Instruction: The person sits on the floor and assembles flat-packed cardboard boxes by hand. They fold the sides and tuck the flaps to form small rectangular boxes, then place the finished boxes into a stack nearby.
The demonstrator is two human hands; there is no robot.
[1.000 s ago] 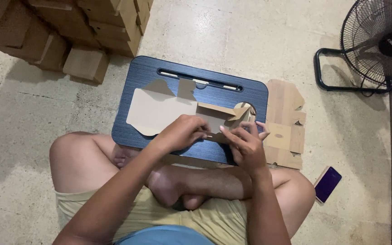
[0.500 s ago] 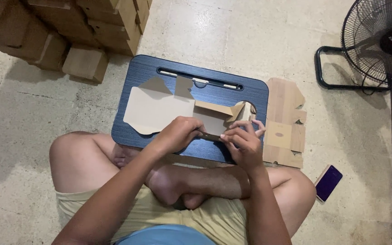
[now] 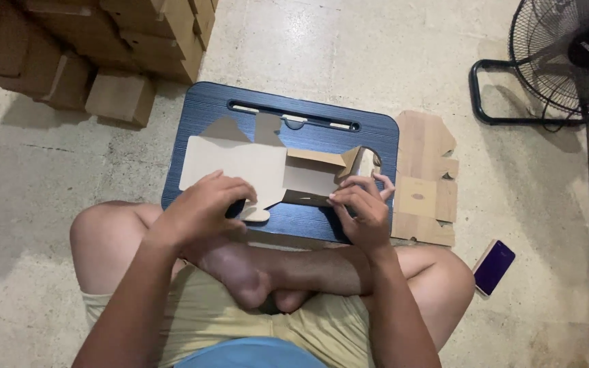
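Cardboard, cut flat, lies across the blue lap desk point(image 3: 199, 116) in front of you. Your left hand point(image 3: 202, 208) presses the box blank point(image 3: 240, 163) down with curled fingers; your right hand point(image 3: 363, 208) pinches its raised end flaps. You seem mid-fold: next, tuck those flaps squarely while keeping the blank steady.

Head-worn camera, looking steeply down from above and close over the seated person's lap, dark blue rectangular lap desk point(image 3: 213, 112) and pale concrete floor point(image 3: 308, 48).
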